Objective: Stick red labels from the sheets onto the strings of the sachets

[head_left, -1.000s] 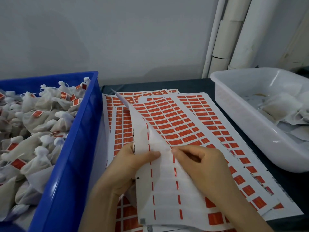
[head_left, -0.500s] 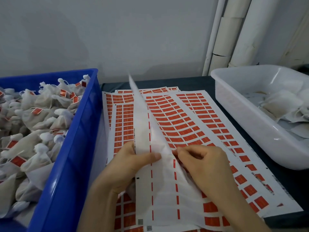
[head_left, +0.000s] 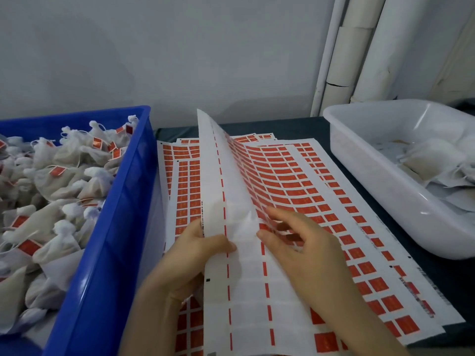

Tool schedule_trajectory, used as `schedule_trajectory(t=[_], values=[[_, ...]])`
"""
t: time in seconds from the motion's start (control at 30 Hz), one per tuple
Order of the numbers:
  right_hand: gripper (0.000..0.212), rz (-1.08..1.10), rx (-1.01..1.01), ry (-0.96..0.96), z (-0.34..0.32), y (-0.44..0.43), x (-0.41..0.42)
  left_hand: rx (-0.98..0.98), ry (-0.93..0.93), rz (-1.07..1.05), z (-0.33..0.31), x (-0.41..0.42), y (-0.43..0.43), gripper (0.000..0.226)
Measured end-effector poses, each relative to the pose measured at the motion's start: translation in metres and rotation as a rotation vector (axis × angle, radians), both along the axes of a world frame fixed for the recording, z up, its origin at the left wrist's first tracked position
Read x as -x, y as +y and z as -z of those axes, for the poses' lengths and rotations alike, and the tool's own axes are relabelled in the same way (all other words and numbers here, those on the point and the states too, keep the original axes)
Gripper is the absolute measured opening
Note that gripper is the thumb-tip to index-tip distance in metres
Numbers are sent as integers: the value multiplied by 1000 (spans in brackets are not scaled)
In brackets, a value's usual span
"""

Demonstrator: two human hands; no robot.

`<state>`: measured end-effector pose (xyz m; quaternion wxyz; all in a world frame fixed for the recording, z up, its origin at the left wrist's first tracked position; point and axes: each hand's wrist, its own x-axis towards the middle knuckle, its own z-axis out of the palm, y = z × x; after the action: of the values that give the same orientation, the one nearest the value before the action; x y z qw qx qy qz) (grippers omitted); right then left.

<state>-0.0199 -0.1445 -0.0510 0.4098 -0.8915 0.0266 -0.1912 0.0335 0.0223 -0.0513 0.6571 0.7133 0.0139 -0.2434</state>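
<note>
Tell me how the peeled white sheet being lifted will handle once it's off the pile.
Probably floppy: the peeled sheet curls and creases where the left hand pinches its edge. Likely very light, since a pinch holds its far end raised. It may slide easily over the flat label sheets beneath.

I see the spent white sheet peeled higher than a second ago, its far corner now standing almost upright, more red labels uncovered under it, the fingers of my right hand uncurled and spread
</note>
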Motion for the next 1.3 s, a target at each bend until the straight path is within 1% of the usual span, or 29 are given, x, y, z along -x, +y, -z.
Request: schedule_trajectory(t=[0.07, 0.17, 0.4, 0.47, 0.57, 0.63, 0.8, 0.93, 1.07, 1.3], values=[[65, -3, 17, 17, -1, 2, -1, -20, -11, -25, 1, 1, -2, 34], [64, 10, 16, -2, -2, 2, -1, -25, -9, -44, 1, 2, -3, 35], [47, -15, -30, -109, -11, 4, 0, -16, -41, -27, -2, 5, -3, 34], [41, -28, 3, -153, -13, 5, 0, -15, -54, -21, -3, 6, -3, 32], [31, -13, 124, -210, -15, 7, 1, -34, -68, -32, -3, 7, -6, 29], [26, 16, 185, -212, -15, 8, 1, -52, -70, -45, -3, 8, -7, 30], [17, 49, 229, -207, -11, 7, -1, -57, -72, -51, -5, 9, -9, 31], [16, 63, 257, -195, -10, 8, -1, -46, -73, -62, -4, 10, -11, 33], [15, 62, 241, -149, -9, 7, -3, -52, -82, -64, -2, 10, -13, 33], [15, 43, 286, -180, -10, 2, -3, -44, -74, -60, 1, 10, -12, 34]])
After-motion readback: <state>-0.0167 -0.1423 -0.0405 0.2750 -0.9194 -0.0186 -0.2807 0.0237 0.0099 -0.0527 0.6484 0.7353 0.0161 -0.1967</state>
